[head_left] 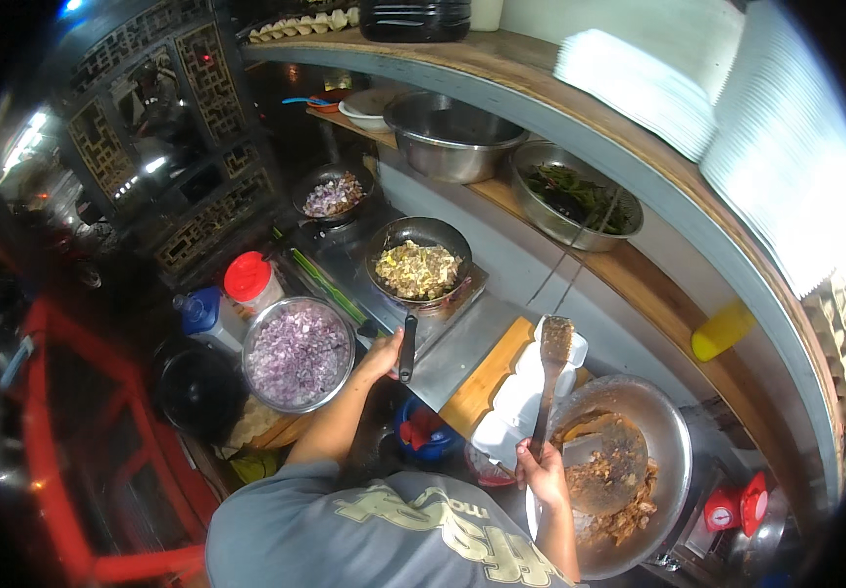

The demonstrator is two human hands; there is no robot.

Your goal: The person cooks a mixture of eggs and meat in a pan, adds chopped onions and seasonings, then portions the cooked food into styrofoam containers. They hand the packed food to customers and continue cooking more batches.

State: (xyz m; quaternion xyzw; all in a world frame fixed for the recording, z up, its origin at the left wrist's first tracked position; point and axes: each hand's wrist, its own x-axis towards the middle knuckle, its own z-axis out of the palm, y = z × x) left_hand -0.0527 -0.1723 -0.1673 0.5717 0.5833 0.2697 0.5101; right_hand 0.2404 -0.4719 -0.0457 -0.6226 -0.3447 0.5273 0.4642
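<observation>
My left hand (381,357) is closed at the black handle of a frying pan (408,348); its fingertips are partly hidden there. Chopped, scrambled-egg-like food (418,270) lies in that pan, which sits on a burner. In my right hand (543,476) is a wooden spatula (547,392), held upright with its food-smeared blade on top. Behind the blade, white foam containers (503,404) stand on a wooden board (482,382). Just right of my right hand, a large metal bowl (676,441) holds shredded brown meat-like food and a dark, flat, round piece.
A bowl of chopped purple onions (298,353) stands left, beside a red-lidded jar (252,278). A second pan (333,196) is farther back. Above run shelves with a metal basin (452,137), a bowl of green leaves (580,196) and stacked foam boxes (639,88). A red scale (737,505) sits lower right.
</observation>
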